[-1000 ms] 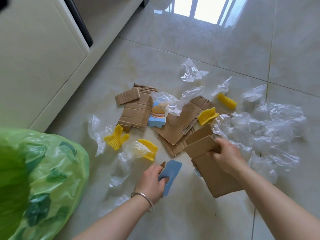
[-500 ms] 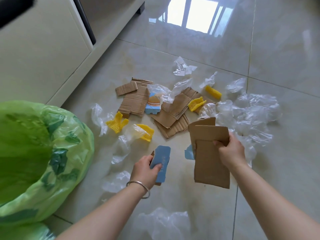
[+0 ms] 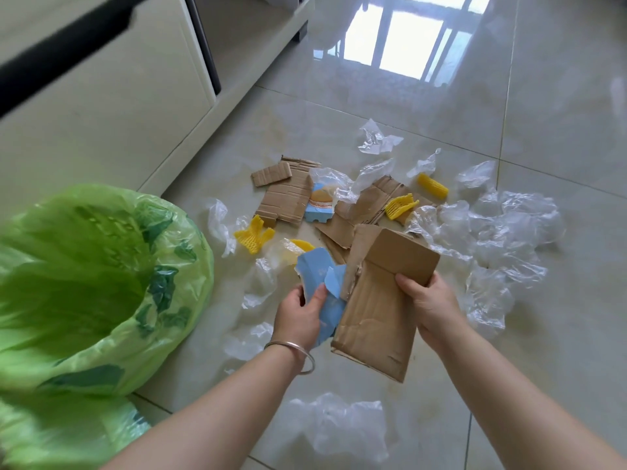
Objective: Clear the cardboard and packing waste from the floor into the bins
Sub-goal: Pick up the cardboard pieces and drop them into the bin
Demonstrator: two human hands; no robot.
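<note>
While your right hand [image 3: 429,305] pinched the folded brown cardboard [image 3: 380,310] by its upper edge, your left hand [image 3: 298,315] was closed around the blue card scraps [image 3: 320,279], the two bundles touching above the floor [image 3: 559,334]. The green bin bag [image 3: 101,286] stood open just to your left. More cardboard pieces [image 3: 288,198], yellow foam netting [image 3: 252,234] and clear plastic wrap [image 3: 492,239] lay scattered beyond.

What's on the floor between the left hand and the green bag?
Head view: between the left hand and the green bag lie only crumpled clear plastic pieces on otherwise bare floor tile. No cardboard there.
</note>
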